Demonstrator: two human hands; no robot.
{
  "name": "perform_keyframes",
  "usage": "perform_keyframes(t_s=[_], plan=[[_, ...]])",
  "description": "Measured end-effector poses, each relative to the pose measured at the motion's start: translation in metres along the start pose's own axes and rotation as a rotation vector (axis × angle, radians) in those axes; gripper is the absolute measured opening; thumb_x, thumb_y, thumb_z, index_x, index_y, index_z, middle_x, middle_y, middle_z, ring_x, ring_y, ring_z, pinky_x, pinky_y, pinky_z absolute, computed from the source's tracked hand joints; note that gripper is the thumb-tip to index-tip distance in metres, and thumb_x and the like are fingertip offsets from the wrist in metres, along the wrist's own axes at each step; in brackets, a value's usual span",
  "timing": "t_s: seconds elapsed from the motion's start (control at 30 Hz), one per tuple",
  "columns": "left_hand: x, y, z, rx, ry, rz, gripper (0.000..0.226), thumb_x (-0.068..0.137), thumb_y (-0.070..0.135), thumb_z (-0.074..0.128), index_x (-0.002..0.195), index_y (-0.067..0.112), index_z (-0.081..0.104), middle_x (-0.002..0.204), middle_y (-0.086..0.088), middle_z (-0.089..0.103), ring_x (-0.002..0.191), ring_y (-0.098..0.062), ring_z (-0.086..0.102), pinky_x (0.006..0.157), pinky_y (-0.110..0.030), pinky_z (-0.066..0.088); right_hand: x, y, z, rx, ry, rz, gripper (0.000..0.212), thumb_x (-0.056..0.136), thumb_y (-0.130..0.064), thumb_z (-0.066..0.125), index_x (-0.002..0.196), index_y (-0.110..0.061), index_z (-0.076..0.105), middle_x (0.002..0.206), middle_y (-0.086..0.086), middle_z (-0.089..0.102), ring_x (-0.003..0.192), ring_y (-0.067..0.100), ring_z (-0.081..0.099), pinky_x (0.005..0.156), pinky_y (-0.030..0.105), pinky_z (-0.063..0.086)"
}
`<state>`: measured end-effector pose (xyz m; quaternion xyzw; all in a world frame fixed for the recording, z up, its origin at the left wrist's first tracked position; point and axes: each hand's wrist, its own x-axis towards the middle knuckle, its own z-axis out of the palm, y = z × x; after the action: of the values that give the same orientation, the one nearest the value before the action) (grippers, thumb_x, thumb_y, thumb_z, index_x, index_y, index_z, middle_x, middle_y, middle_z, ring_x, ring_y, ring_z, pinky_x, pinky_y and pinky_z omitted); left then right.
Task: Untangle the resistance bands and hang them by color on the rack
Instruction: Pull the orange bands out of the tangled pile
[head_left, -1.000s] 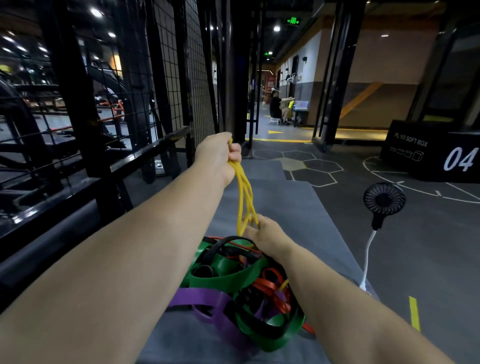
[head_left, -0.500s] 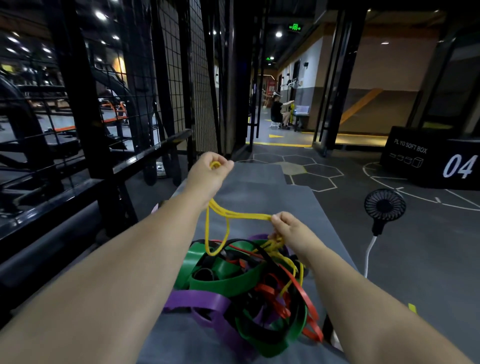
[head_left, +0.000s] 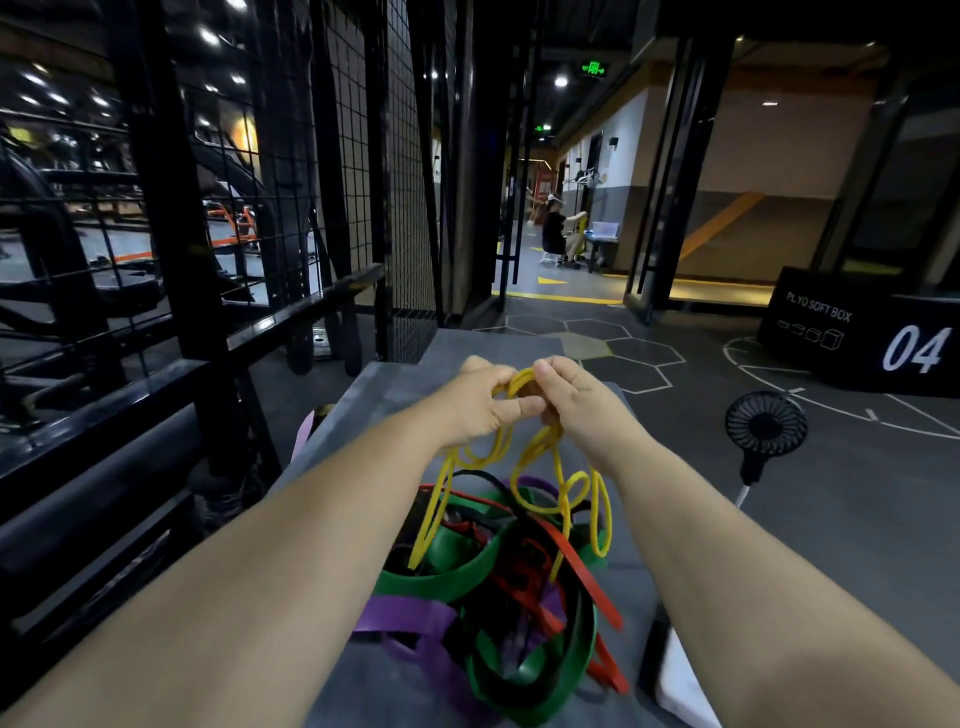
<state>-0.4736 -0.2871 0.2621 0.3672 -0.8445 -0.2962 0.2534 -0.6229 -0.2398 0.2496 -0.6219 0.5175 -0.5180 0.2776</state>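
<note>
Above the far end of the grey desk (head_left: 395, 384), the left hand (head_left: 480, 402) and the right hand (head_left: 576, 405) meet almost knuckle to knuckle. Each grip is closed in a pinch on the top arc of the yellow band (head_left: 434, 512).

From those two grips the band hangs down and back toward the person. Its long axis runs from the hands to the pile (head_left: 498, 597) of green, red, black and purple bands lying on the desk below. The lower yellow loops drape over the green band (head_left: 441, 577) and the red one. Whether they pass through them or only lie on top cannot be told.

So the freeing pull would likely have to go up and away from the pile, along that hanging line. The black mesh frame (head_left: 171, 208), probably the rack, stands to the left of the desk, so the left hand is the nearer one for carrying the band across.
</note>
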Motion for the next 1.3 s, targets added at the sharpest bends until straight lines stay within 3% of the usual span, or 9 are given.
perform_keyframes(t_s=[0.1,0.27,0.43,0.57,0.67,0.8,0.97,1.17,1.3], plan=[[0.003,0.003,0.001,-0.047,0.037,0.022,0.018,0.097,0.035,0.051,0.091,0.022,0.062,0.114,-0.003,0.036,0.104,-0.009,0.039,0.096,-0.027,0.033,-0.002,-0.004,-0.001,0.046,0.016,0.001,0.029,0.105,-0.027,0.037,0.086,-0.012,0.052,0.07,-0.002,0.046,0.06,0.009,0.039,0.06,0.02,0.036],[0.007,0.009,0.003,-0.177,0.217,0.063,0.02,0.099,0.033,0.049,0.09,0.018,0.059,0.11,0.0,0.044,0.091,-0.008,0.046,0.082,-0.024,0.032,-0.007,0.009,0.0,0.005,-0.005,0.052,0.025,0.103,-0.037,0.039,0.109,-0.015,0.049,0.08,0.001,0.055,0.07,0.012,0.051,0.073,0.03,0.045],[0.01,0.013,0.0,-0.295,0.4,0.095,0.03,0.098,0.032,0.05,0.084,0.006,0.056,0.073,0.004,0.044,0.064,-0.012,0.041,0.068,-0.031,0.035,-0.012,0.021,0.0,-0.232,-0.054,0.084,0.022,0.096,-0.031,0.059,0.105,-0.01,0.059,0.089,0.0,0.06,0.081,0.014,0.055,0.079,0.032,0.046],[0.009,0.025,-0.015,-0.464,0.482,0.104,0.026,0.1,0.036,0.044,0.082,0.02,0.055,0.094,0.002,0.07,0.063,-0.007,0.049,0.06,-0.027,0.038,-0.017,0.038,-0.003,-0.104,-0.011,0.202,0.03,0.087,-0.015,0.071,0.113,-0.023,0.058,0.1,0.002,0.064,0.09,0.022,0.063,0.09,0.034,0.052],[0.011,0.039,-0.026,-0.623,0.505,0.107,0.024,0.101,0.034,0.044,0.081,0.024,0.052,0.086,0.004,0.072,0.077,-0.016,0.063,0.058,-0.027,0.044,-0.026,0.048,0.002,0.004,-0.09,0.3,0.035,0.084,-0.019,0.075,0.113,-0.026,0.058,0.106,0.003,0.065,0.086,0.014,0.065,0.076,0.023,0.053],[0.012,0.053,-0.03,-0.805,0.456,0.122,0.022,0.102,0.03,0.043,0.084,0.018,0.049,0.066,0.001,0.066,0.082,-0.024,0.068,0.059,-0.039,0.055,-0.024,0.059,0.009,-0.231,-0.004,0.296,0.026,0.078,-0.044,0.077,0.094,-0.025,0.071,0.077,-0.011,0.066,0.075,0.008,0.06,0.077,0.028,0.05],[0.015,0.048,-0.042,-0.901,0.567,0.033,0.02,0.102,0.029,0.044,0.089,0.015,0.048,0.067,0.0,0.058,0.063,-0.018,0.066,0.056,-0.032,0.054,-0.027,0.054,-0.003,0.047,0.049,0.239,0.012,0.087,-0.033,0.07,0.085,-0.022,0.071,0.08,-0.009,0.072,0.079,0.009,0.064,0.072,0.024,0.048],[0.018,0.023,-0.042,-0.981,0.64,-0.098,0.021,0.1,0.029,0.049,0.085,0.014,0.05,0.07,-0.003,0.048,0.053,-0.013,0.049,0.064,-0.038,0.058,-0.017,0.045,-0.024,0.296,0.344,0.173,0.037,0.099,-0.029,0.052,0.065,-0.016,0.054,0.058,-0.005,0.053,0.06,0.012,0.047,0.063,0.025,0.037],[0.02,0.026,-0.039,-1.005,0.654,-0.099,0.02,0.101,0.029,0.048,0.087,0.015,0.049,0.068,-0.001,0.044,0.049,-0.01,0.042,0.052,-0.028,0.05,-0.014,0.037,-0.024,-0.153,0.265,0.139,0.034,0.096,-0.037,0.056,0.073,-0.012,0.058,0.064,-0.002,0.05,0.056,0.009,0.043,0.054,0.022,0.034]])
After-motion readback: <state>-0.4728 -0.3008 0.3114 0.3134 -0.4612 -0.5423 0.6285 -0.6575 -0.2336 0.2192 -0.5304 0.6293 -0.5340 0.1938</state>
